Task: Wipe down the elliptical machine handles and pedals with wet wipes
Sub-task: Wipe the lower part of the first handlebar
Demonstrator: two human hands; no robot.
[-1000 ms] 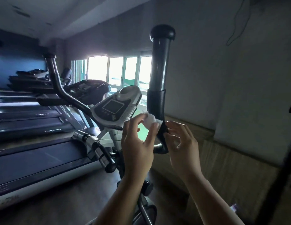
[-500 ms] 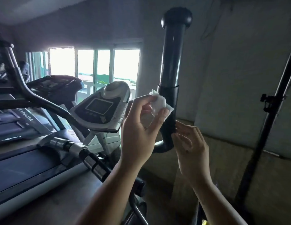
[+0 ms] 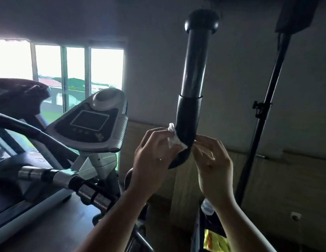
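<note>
I see a glossy black handle (image 3: 194, 70) with a matt sleeve lower down. Against that sleeve sits a crumpled white wipe (image 3: 174, 139). Left of the handle, the console (image 3: 93, 124) looks smooth plastic.

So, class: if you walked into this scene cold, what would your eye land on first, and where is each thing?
First, the tall black handle rising up the middle, capped by a round knob. At its lower bend the left hand presses a crumpled white wipe against it, while the right hand reaches in from the other side. To the left, the grey console stands before bright windows.
</note>
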